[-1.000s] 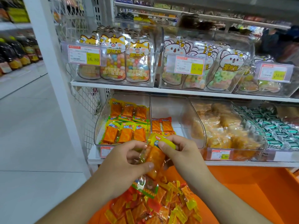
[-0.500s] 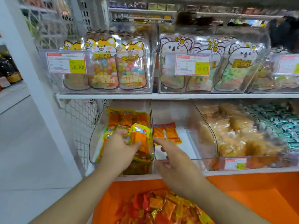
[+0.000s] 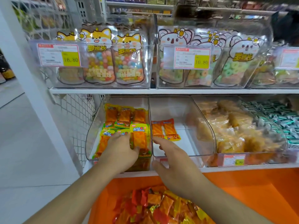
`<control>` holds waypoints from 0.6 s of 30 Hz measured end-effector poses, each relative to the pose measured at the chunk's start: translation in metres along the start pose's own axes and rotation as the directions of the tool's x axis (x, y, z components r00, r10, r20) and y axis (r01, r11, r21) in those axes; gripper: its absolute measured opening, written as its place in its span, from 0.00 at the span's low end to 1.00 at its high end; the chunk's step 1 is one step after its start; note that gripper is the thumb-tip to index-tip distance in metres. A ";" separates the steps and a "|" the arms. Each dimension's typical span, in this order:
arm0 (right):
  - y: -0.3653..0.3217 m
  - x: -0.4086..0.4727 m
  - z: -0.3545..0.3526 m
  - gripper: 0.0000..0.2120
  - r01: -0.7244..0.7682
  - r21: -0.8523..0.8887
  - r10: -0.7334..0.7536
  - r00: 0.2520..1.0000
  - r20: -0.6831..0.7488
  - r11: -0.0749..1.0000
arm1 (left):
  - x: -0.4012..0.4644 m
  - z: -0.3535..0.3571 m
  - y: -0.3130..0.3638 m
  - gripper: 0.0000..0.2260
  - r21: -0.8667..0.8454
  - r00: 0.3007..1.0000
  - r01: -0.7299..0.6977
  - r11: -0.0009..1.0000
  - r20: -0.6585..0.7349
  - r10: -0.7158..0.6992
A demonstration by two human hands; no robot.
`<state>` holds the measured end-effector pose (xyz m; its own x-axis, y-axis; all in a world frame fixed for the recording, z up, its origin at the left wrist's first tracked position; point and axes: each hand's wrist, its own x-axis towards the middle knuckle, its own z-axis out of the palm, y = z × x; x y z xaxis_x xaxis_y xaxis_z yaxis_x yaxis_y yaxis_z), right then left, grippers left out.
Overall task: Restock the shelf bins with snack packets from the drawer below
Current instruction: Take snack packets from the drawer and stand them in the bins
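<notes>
While left hand (image 3: 120,148) grips yellow packet (image 3: 140,135), right hand (image 3: 175,165) over near-empty bin (image 3: 182,155)

Shop: price tags (image 3: 191,57) w/ 16.80 on clear snack bins (image 3: 182,147).

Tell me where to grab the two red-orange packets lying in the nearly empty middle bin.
Probably pinch the near yellow-edged ends of the two flat red-orange snack packets, coming over the clear plastic middle bin's low front lip. They lie flat, lengthwise toward you; side walls block other approaches.
</notes>
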<state>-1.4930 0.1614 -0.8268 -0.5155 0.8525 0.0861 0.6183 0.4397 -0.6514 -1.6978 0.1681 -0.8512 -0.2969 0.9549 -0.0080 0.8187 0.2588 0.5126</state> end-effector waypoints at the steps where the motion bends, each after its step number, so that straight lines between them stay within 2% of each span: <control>1: -0.001 -0.001 -0.001 0.29 0.003 -0.002 -0.003 1.000 0.002 1.000 | 0.000 -0.001 0.000 0.12 0.002 1.000 -0.026 1.000 -0.007 0.026; 7: 0.001 -0.004 0.000 0.32 -0.012 -0.015 0.012 1.000 0.016 1.000 | -0.001 0.003 0.002 0.10 -0.021 0.988 -0.091 0.996 -0.128 0.088; 14: 0.004 -0.011 -0.011 0.32 -0.017 -0.026 0.016 1.000 -0.012 1.000 | -0.011 -0.002 -0.004 0.15 -0.039 0.985 -0.126 0.991 -0.125 0.121; 18: 0.005 -0.028 -0.023 0.28 -0.024 -0.001 0.024 0.999 -0.045 1.000 | -0.036 -0.007 0.000 0.20 -0.076 0.965 -0.179 0.981 -0.208 0.160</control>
<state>-1.4615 0.1463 -0.8148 -0.4732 0.8748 0.1038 0.6312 0.4189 -0.6528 -1.6905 0.1331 -0.8447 -0.2574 0.9326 0.2530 0.8188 0.0715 0.5696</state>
